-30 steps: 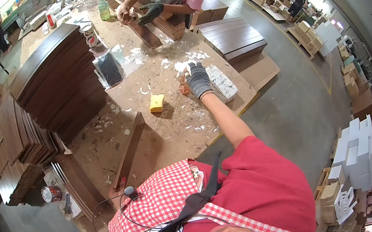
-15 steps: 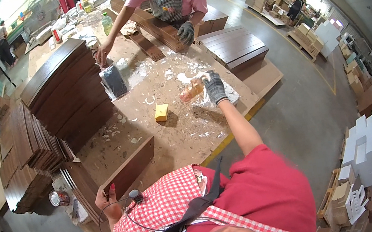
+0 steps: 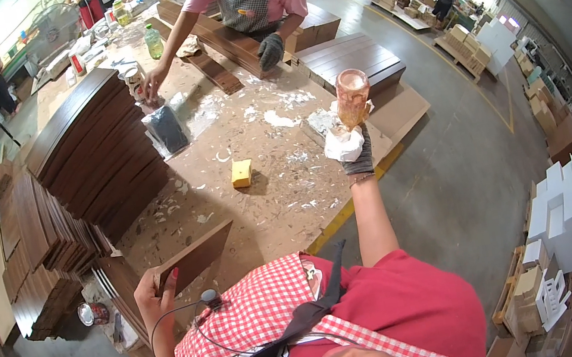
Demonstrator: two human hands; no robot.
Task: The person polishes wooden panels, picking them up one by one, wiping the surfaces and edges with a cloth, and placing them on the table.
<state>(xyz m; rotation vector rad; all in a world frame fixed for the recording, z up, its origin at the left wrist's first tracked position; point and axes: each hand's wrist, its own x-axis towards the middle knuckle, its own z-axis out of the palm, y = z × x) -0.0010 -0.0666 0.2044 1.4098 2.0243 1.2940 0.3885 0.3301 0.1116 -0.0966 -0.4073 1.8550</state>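
Observation:
My bare left hand (image 3: 154, 293) grips the near end of a dark brown wooden board (image 3: 198, 255), which is raised on edge over the table's near side. In my right hand (image 3: 359, 161), gloved in grey, are a white cloth (image 3: 342, 145) and a clear bottle (image 3: 353, 97) stained reddish-brown inside. The bottle is upturned, base up, with its neck end down at the cloth; the glove partly hides behind them. Between my hands, a yellow sponge-like block (image 3: 241, 174) lies on the scrap-strewn table (image 3: 268, 204).
Tall stacks of brown boards (image 3: 88, 147) stand at the left, with another stack (image 3: 353, 61) at the back right. Across the table, a co-worker (image 3: 256, 2) reaches toward a dark block in plastic (image 3: 166, 129). A green bottle (image 3: 153, 42) and a tin (image 3: 93, 314) are also around.
My right hand has lifted the bottle off the table's right side and turned it upside down against the white cloth. My left hand has raised and tilted the board slightly.

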